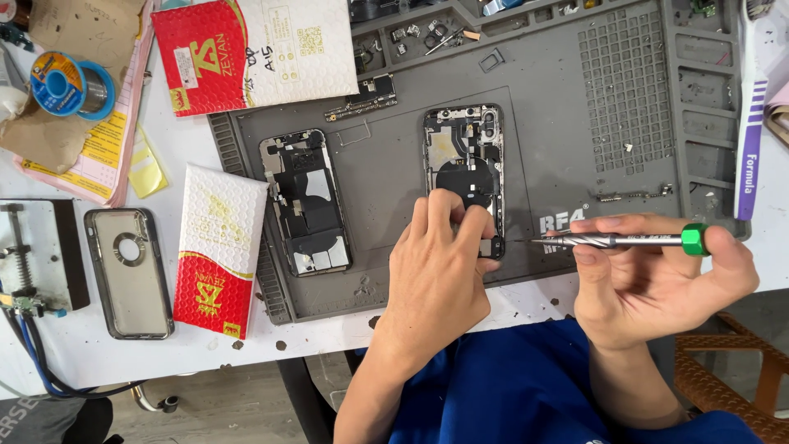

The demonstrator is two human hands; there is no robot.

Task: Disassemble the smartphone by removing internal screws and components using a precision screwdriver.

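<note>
The left hand point(440, 271) lay flat on the lower end of an opened phone point(464, 156), fingers pressed down on it and gripping nothing. The right hand point(657, 275) had its fingers closed round a screwdriver point(625, 241) with a green cap, tip pointing at the phone's lower right corner. The phone sat on a grey mat point(551, 123) on the white surface point(74, 345); the mat's top trays point(427, 37) held small metal parts. A second opened phone point(306, 201) lay to its left.

The single head-worn camera is looking almost straight down, from close above, at the desk point(74, 345) and both hands, seemingly tilting slightly toward the far edge.
</note>
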